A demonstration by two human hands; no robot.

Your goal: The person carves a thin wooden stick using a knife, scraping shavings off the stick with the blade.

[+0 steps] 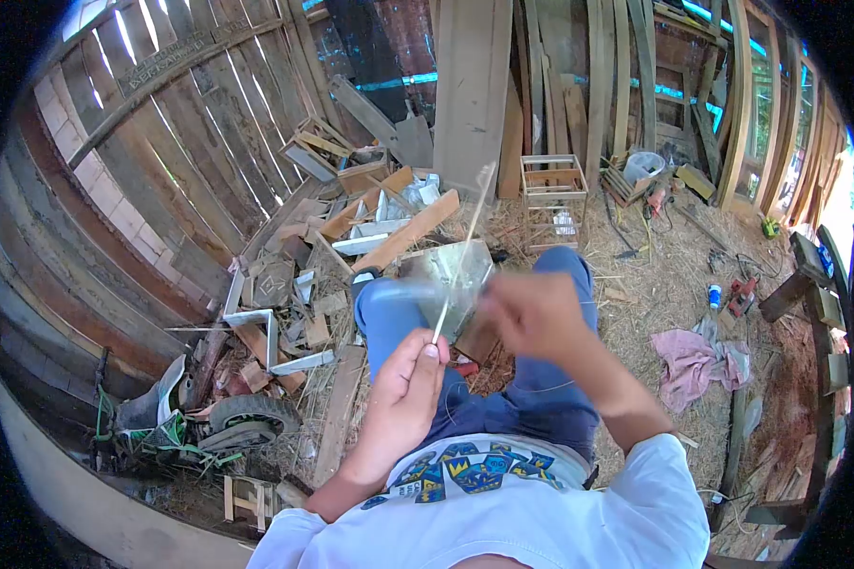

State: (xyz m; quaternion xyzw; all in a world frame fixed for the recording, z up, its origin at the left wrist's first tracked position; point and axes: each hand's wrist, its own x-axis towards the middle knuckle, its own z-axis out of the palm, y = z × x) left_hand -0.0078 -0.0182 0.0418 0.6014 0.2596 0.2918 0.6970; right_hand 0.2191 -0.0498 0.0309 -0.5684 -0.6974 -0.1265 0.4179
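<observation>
A thin pale stick (469, 237) rises at a slight tilt in front of my knees, its lower end pinched between the thumb and fingers of my left hand (412, 379). To the right of the stick is my right hand (533, 311), smeared by motion, its fingers curled toward the stick. A blurred pale streak runs left from my right hand across the stick; what it is cannot be made out. Behind the stick, between my knees, a greyish flat-topped block (460, 270) stands on the ground.
Wood scraps and a long plank (411, 230) lie ahead on the left, with a wheel (253, 417) nearer me. A small wooden frame (554, 194) stands ahead. On the right are a pink cloth (685, 365), a blue-and-white can (714, 296) and a red tool (742, 296).
</observation>
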